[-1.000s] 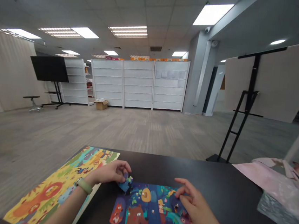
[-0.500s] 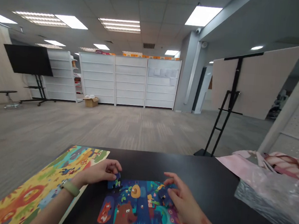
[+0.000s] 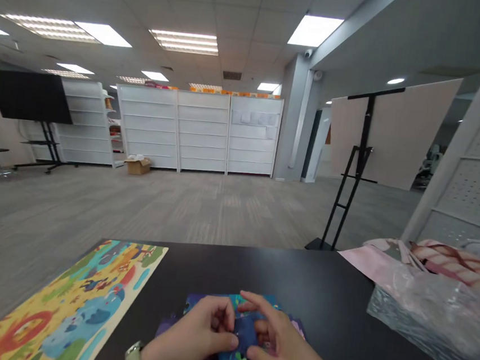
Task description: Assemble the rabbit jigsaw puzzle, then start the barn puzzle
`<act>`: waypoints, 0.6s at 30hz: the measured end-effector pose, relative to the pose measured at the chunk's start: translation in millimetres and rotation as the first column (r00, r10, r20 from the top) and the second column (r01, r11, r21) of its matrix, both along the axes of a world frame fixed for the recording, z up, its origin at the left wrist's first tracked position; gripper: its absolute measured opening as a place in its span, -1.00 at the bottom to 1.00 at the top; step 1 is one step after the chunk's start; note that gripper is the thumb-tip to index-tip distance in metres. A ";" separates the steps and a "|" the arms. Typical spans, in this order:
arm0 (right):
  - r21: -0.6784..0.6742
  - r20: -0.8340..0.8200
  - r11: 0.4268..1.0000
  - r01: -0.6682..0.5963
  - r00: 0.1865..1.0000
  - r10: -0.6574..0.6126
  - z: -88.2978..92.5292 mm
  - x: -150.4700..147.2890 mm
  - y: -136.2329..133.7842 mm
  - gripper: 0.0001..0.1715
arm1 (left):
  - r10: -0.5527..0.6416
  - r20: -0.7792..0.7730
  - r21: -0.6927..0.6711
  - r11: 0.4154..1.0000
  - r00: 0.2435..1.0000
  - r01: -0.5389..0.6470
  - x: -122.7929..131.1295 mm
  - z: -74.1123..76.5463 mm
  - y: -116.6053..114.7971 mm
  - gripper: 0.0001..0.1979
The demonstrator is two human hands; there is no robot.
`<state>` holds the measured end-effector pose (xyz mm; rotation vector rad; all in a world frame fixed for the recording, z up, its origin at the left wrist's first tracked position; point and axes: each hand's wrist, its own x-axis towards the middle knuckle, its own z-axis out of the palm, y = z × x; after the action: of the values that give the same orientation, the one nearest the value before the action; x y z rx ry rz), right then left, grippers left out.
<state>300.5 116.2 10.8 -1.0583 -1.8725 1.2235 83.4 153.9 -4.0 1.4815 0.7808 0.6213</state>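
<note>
Close together over the jigsaw puzzle (image 3: 194,299), my two hands meet at a dark blue puzzle piece (image 3: 246,331). My left hand (image 3: 204,332) is closed, with thumb and fingertips pinched at the piece's left edge. On the other side, my right hand (image 3: 277,345) has its thumb and curled fingers around the piece's right edge, the index finger reaching forward. Both hands cover much of the colourful puzzle, which lies on the black table (image 3: 223,269). Whether the piece touches the puzzle below is hard to see.
A yellow illustrated sheet (image 3: 79,300) with animals lies on the table's left side. Clear plastic packaging (image 3: 430,317) and a pink bag (image 3: 374,262) are at the right edge. Beyond stand a black easel-like stand (image 3: 350,179), white shelves (image 3: 202,134) and a cardboard box (image 3: 138,165).
My left hand has moved right, from the puzzle's upper left corner to its middle. My right hand has shifted slightly left and down, and both now meet at the blue piece. The view has turned slightly.
</note>
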 end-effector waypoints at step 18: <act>0.114 -0.076 0.855 0.506 0.862 -0.500 -1.8 42.4 39.3 -0.64 | 0.187 -0.027 0.252 0.952 0.982 -0.174 -42.4 21.7 33.0 -0.52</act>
<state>342.8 155.5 9.1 -1.3284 -1.4788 0.7972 41.1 187.0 17.7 1.6709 0.9103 0.8482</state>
